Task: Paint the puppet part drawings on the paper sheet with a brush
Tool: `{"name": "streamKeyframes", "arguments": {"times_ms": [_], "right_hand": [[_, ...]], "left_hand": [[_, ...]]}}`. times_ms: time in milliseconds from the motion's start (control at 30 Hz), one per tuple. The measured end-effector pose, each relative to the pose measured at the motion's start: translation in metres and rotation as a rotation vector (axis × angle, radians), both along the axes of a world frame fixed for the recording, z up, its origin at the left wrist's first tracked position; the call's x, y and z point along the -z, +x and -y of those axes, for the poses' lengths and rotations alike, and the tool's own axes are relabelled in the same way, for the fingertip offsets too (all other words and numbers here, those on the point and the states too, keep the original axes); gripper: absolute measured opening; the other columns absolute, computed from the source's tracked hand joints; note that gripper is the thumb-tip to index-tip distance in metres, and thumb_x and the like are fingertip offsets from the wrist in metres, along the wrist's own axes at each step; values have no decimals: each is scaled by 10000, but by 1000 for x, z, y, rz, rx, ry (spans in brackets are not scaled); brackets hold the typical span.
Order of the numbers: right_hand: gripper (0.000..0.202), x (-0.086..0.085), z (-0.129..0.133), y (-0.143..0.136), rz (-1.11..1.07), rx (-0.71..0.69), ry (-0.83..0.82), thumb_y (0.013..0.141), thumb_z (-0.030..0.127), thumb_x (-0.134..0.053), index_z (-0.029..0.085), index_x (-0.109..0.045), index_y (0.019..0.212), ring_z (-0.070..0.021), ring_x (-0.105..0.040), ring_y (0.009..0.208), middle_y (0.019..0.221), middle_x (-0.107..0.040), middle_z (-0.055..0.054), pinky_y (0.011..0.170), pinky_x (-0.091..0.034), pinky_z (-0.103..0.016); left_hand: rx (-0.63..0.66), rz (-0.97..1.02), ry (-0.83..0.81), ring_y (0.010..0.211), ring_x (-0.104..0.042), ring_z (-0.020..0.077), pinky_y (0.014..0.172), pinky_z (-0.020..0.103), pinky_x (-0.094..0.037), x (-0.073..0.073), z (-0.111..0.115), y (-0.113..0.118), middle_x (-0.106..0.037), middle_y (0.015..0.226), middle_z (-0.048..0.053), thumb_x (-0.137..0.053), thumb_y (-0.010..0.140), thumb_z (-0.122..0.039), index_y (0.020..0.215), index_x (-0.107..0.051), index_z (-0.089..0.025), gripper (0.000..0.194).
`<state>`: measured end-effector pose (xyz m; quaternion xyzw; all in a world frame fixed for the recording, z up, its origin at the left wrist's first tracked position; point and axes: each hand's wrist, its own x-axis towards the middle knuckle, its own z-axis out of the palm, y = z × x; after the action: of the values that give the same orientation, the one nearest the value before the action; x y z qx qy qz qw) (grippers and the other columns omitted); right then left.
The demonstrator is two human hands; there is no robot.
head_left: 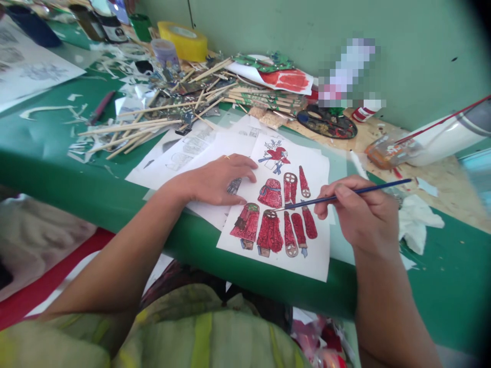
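Green-topped bench (456, 266) right across in front of me, and it's a busy one! Heap of thin sticks (134, 127) up the far L side, all criss-crossed. Then the main event: my white sheet (314, 255), nr the bench's front edge, between my hands, lapping over other papers (155, 166), w/ red garment-like pcs (270, 191) across it. R hand (360, 207) at the sheet's R side, fingers pinched round a slim blue brush (383, 186), pencil-style. L hand (215, 179) opposite, fingers spread, nothing gripped, thumb and fingertips at the sheet's L edge; prob. steadying it, tho how hard I'm pressing can't be told.

Dark oval palette (339, 130) beyond the sheet, paint blobs on it; yellow tape roll (195, 49) far back L; crumpled tissue (418, 220) to the R of my R hand. Smaller now: lower row, 2nd red pc from L (270, 232); up top, a line figure (276, 155), only part coloured. And tiniest, the brush tip (279, 209), right at that 2nd pc's spoked top! Touching or just above? Can't tell.

Step in hand, I'd judge: fine detail colouring, most reds alr. filled. Next move calls for light pressure, steady wrist, tip inside those tiny outlines.
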<state>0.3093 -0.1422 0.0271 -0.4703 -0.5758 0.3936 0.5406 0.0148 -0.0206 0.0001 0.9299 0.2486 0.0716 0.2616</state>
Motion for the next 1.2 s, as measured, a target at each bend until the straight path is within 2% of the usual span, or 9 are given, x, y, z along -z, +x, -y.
{"name": "streamKeyframes", "arguments": {"times_ms": [133,400,600,867,1200], "right_hand": [[181,-6,-3,8,-41,24,19,959,243,-650,185,-719,802,-151,-630,533,643,-638,-3,477,-488,-289],[175,-4,-2,7,25,20,-14,974,268,-647,187,-732,845,-150,-657,583,710,-681,-17,535,-543,-295],[171,-2,0,5,88,-8,-20,985,257,-629,197,-736,865,-144,-678,627,774,-693,-15,564,-562,-290],[190,-5,1,2,180,4,-54,997,258,-593,210,-719,863,-147,-660,617,707,-691,-10,563,-558,-282],[191,-6,2,1,197,21,-66,998,258,-594,205,-706,853,-140,-657,616,694,-695,-6,578,-557,-275]], "left_hand": [[4,17,9,1471,-405,313,1198,479,-325,-1,0,0,-501,1545,121,-653,888,-446,1231,-651,-211,416],[-16,-47,9,1479,-391,338,1212,491,-309,-2,1,1,-449,1592,108,-746,803,-586,1255,-631,-231,587],[-3,-32,16,1473,-401,330,1213,507,-320,0,0,-1,-453,1581,125,-764,799,-566,1252,-630,-225,583],[-7,-24,-3,1463,-410,337,1206,512,-334,-2,0,0,-455,1587,118,-756,811,-559,1244,-631,-240,552],[-8,-41,5,1479,-391,326,1208,487,-317,-2,1,0,-450,1588,119,-746,816,-575,1260,-622,-233,574]]}}
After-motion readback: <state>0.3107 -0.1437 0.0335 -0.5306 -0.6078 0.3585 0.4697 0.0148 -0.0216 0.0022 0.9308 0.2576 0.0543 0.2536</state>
